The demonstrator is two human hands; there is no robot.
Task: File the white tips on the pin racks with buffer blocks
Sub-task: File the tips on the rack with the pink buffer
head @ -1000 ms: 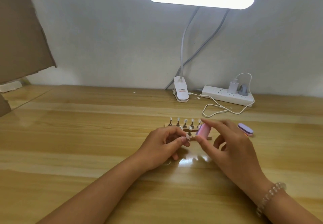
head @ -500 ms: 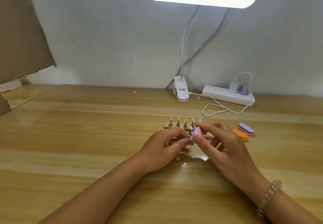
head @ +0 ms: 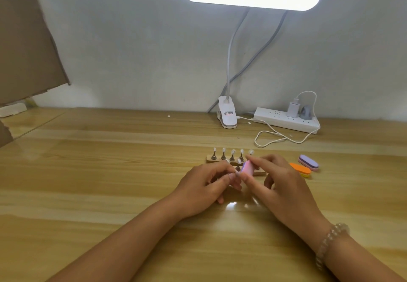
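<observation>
Wooden bench (head: pixel 110 171) below a white wall carries the pin racks (head: pixel 210 159) with the white tips (head: pixel 233 151) standing on them. Just in front of the racks the left hand (head: pixel 204 190) pinches one small tip between thumb and forefinger, and the right hand (head: pixel 284 189) grips a pink buffer block (head: pixel 247 167) held against that tip. Risk: excess pressure or a slanted stroke could spring the tip loose or topple the near rack, and a sweeping wrist could knock the orange block (head: pixel 300 169) and purple block (head: pixel 308 162) right of the racks. Printing on the lamp clip (head: pixel 228 113) behind the racks is too small to read.
</observation>
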